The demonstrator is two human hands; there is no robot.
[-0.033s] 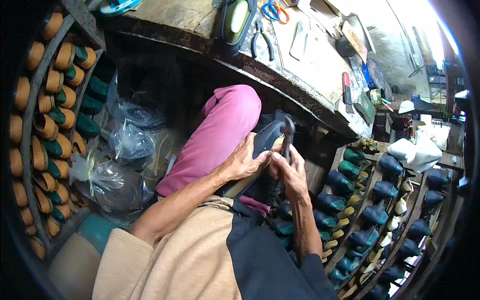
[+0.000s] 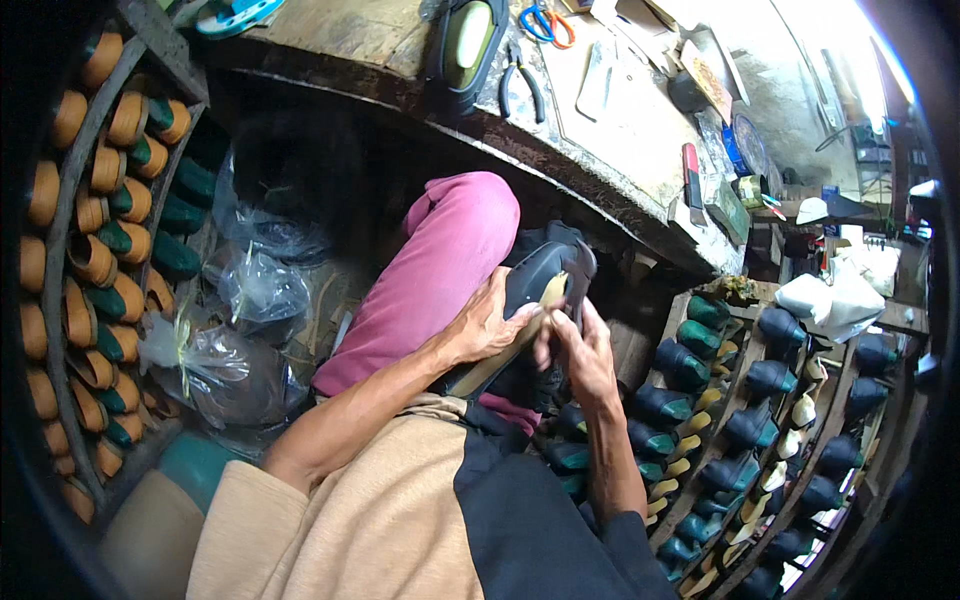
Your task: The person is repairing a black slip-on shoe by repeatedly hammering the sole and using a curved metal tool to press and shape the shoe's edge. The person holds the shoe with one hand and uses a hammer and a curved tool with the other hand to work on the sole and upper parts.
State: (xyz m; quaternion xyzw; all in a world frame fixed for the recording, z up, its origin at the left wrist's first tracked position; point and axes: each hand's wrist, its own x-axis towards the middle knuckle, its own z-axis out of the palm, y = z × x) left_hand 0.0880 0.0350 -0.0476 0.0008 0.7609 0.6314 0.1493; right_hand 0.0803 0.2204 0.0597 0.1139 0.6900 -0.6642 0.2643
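Note:
A black shoe (image 2: 528, 280) lies across my lap beside my knee, its toe pointing away and its pale underside partly showing. My left hand (image 2: 488, 322) is closed around its near side, with the thumb on the edge. My right hand (image 2: 582, 352) grips a dark metal hand tool (image 2: 577, 285) with a broad head, close to the shoe's toe. Motion blurs the tool, so its exact kind is unclear. A pale strip (image 2: 553, 291) shows at the shoe's edge between the thumb and the tool. My right fingers partly hide the tool's grip.
On the workbench (image 2: 620, 150) ahead are another shoe (image 2: 466, 50), pliers (image 2: 520, 85), scissors (image 2: 546, 27) and a red-handled knife (image 2: 692, 176). Racks of tan shoes (image 2: 93, 258) stand left, dark shoes (image 2: 750, 428) right. Plastic bags (image 2: 220, 365) lie left of my leg.
The tool in my right hand has turned slightly and shifted a little to the right, uncovering more of the pale strip. My left hand keeps its hold on the shoe.

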